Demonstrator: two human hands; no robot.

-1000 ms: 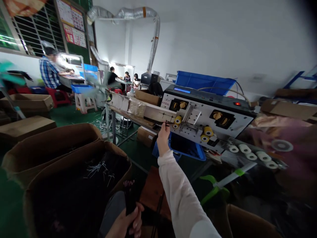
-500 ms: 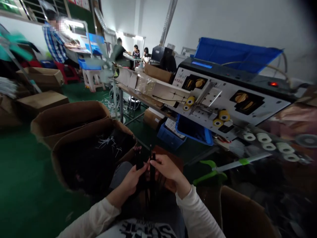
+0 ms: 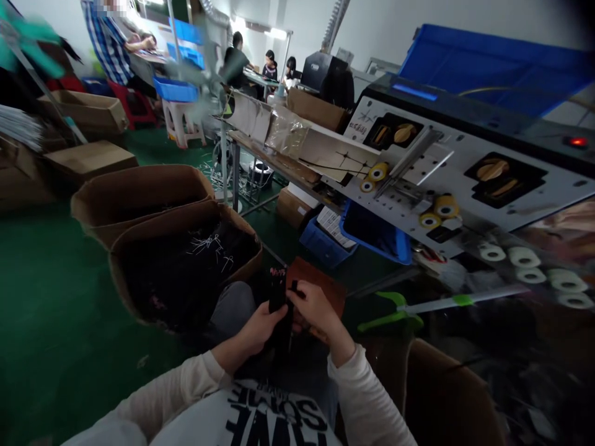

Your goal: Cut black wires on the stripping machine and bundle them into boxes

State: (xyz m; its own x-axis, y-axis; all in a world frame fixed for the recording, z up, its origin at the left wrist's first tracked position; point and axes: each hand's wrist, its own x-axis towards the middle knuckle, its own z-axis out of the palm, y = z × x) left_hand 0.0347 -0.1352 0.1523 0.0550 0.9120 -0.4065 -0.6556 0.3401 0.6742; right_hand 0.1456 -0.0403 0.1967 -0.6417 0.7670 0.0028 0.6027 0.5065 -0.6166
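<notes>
In front of my lap, my left hand (image 3: pixel 259 324) is wrapped round a bundle of black cables (image 3: pixel 277 292) standing nearly upright. The bundle's upper ends show small pinkish-red tips. Close beside it, my right hand (image 3: pixel 318 307) has thumb and fingers pinched on a thin black cable end (image 3: pixel 294 285). Its lower fingers curl in shadow, so I cannot tell how many cables they hold. To the left, an open cardboard box (image 3: pixel 116 263) holds a dark heap of black cables (image 3: pixel 171 279) with white ties (image 3: pixel 207 243) on top.
A machine (image 3: pixel 446 161) with yellow rollers stands on the bench at right. Blue bins (image 3: pixel 325 244) sit below it. A green-and-white pole (image 3: pixel 460 300) juts in from the right above another cardboard box (image 3: pixel 446 396). A fan (image 3: pixel 209 83) and several people are farther back.
The view has tilted down and shifted left. My hands have drawn closer together, and the right hand's cable end now sits lower beside the bundle in my left.
</notes>
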